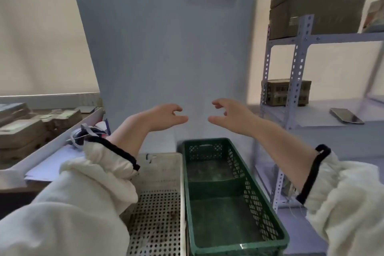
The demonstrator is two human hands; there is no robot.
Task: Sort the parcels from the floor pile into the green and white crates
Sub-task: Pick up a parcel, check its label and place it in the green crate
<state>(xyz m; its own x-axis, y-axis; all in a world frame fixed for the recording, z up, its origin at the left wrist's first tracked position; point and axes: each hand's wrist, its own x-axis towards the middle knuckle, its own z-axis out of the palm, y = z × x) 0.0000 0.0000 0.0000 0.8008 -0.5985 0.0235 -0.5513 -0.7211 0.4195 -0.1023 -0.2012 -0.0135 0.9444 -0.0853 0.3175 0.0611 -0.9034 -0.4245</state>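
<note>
A green crate [270,210] stands low in the middle with nothing visible inside it. To its left sits a white perforated crate [158,224], partly covered by my left sleeve. My left hand [166,116] and my right hand [228,114] are raised side by side above the far ends of the crates, facing each other. The fingers of both are loosely curled and hold nothing. The floor pile of parcels is out of view.
A grey pillar [166,48] rises straight ahead. A metal rack [299,68] at the right carries cardboard boxes [311,6] and a phone [346,116]. At the left a tray [52,145] holds papers, with flat cardboard parcels [22,131] behind it.
</note>
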